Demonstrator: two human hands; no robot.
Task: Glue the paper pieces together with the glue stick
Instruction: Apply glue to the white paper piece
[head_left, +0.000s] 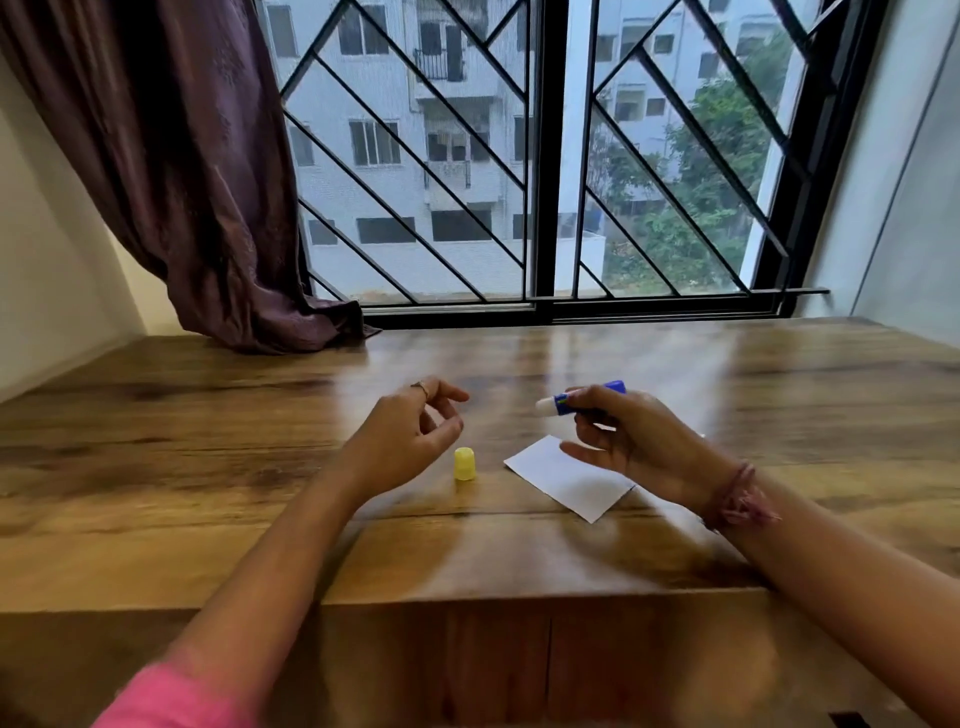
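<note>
Left of the yellow cap (464, 463), the left hand (410, 436) hovers with fingers loosely curled, holding nothing. The cap stands aside, off the uncapped glue stick (579, 401), which the right hand (634, 447) pinches above the white paper (566, 480), ready for gluing.

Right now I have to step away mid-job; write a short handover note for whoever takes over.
Right hand holds the uncapped glue stick above the table, glue tip pointing left.
Left hand holds nothing, fingers loosely curled.
Yellow cap stands on the wooden table between the hands.
White paper lies flat under the right hand; a second piece cannot be told apart.
Done: cap off.
Left: spread glue, press the pieces together, recap.
</note>
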